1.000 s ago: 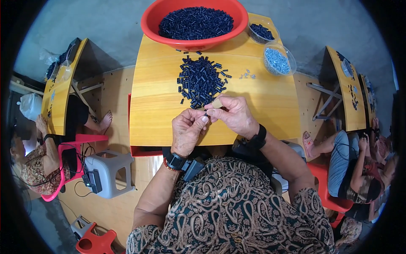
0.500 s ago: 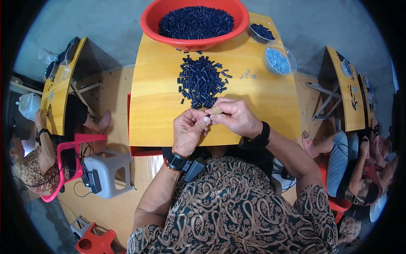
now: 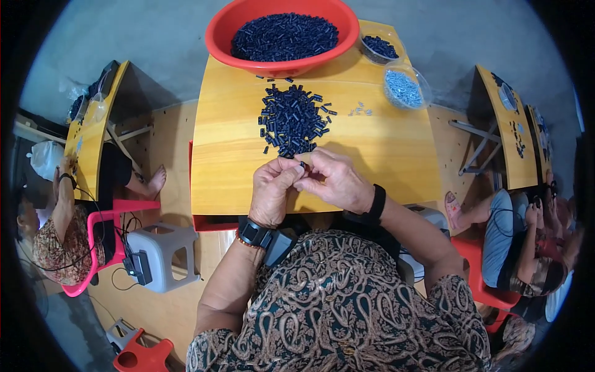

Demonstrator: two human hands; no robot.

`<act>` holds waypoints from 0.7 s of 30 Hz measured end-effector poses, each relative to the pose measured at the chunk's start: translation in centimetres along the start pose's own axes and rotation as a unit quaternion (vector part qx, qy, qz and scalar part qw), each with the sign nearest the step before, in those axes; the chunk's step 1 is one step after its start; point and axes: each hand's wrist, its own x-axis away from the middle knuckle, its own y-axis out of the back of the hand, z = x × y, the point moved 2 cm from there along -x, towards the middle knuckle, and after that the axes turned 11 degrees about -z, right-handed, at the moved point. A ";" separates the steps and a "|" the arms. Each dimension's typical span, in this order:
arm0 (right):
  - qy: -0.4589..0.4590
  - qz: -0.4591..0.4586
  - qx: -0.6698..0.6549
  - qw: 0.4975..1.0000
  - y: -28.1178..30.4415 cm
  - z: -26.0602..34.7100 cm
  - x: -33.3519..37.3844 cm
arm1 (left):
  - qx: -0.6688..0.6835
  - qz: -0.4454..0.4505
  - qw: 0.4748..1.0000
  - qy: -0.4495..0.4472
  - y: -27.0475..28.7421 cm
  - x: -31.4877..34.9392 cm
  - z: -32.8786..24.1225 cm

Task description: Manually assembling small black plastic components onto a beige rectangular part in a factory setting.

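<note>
My left hand (image 3: 273, 187) pinches a small black cylindrical piece (image 3: 303, 165) between thumb and forefinger, just above the near edge of the yellow table. Pressed close against it is my right hand (image 3: 334, 181), its fingers closed; whatever they grip is hidden, apart from a tan patch at the fingertips. Right beyond both hands lies a loose heap of black cylindrical pieces (image 3: 294, 118). A few small pale pins (image 3: 361, 110) are scattered on the tabletop to the right of that heap.
A large red basin (image 3: 220, 46) full of black pieces stands at the table's (image 3: 229, 161) far side. Clear tubs of black pieces (image 3: 379, 47) and light-blue pins (image 3: 403, 88) sit at the far right. People work at side tables; a grey stool (image 3: 164, 254) stands left.
My right hand has turned and shifted slightly left, its fingers closing in over the left fingertips. The tan patch shows less now. The black piece is more visible at the left thumb.
</note>
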 end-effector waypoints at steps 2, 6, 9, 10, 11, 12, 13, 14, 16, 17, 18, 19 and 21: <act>0.027 -0.002 0.038 0.999 0.1 0.0 -0.1 | 0.013 0.003 1.000 0.019 -0.1 0.1 0.0; 0.046 -0.007 0.041 0.998 0.5 0.7 0.0 | 0.058 0.005 0.997 0.057 -0.2 0.7 -0.1; 0.027 -0.005 0.032 0.999 0.5 0.8 0.2 | 0.044 -0.003 0.997 0.057 0.0 0.8 0.2; 0.017 -0.002 0.032 0.999 0.5 0.8 0.3 | 0.032 -0.002 0.998 0.049 0.1 0.9 0.3; 0.017 -0.002 0.032 0.999 0.6 0.8 0.3 | 0.032 -0.002 0.998 0.049 0.0 0.9 0.3; -0.029 -0.013 -0.020 0.999 0.7 0.6 0.4 | 0.033 -0.008 0.998 0.045 -0.1 1.0 0.3; -0.074 -0.024 -0.071 0.994 0.9 0.4 0.4 | 0.034 -0.013 0.998 0.041 -0.1 1.1 0.3; -0.075 -0.025 -0.071 0.994 1.1 0.0 0.4 | 0.034 -0.013 0.998 0.042 -0.2 1.0 0.4; -0.153 -0.045 -0.167 0.973 1.6 -1.2 0.1 | 0.037 0.007 0.999 0.016 -0.4 1.0 0.4; -0.154 -0.045 -0.167 0.973 1.8 -0.9 -0.3 | 0.037 0.006 0.999 0.016 -0.4 0.9 0.5; -0.192 -0.022 -0.160 0.968 2.0 -0.3 -0.6 | 0.024 0.008 1.000 0.005 -0.3 0.9 0.5; -0.230 0.001 -0.154 0.961 2.0 -0.1 -0.8 | 0.010 0.009 1.000 -0.006 -0.3 0.9 0.5; -0.228 0.008 -0.148 0.962 1.9 -0.2 -0.9 | 0.005 0.010 1.000 -0.009 -0.3 0.8 0.6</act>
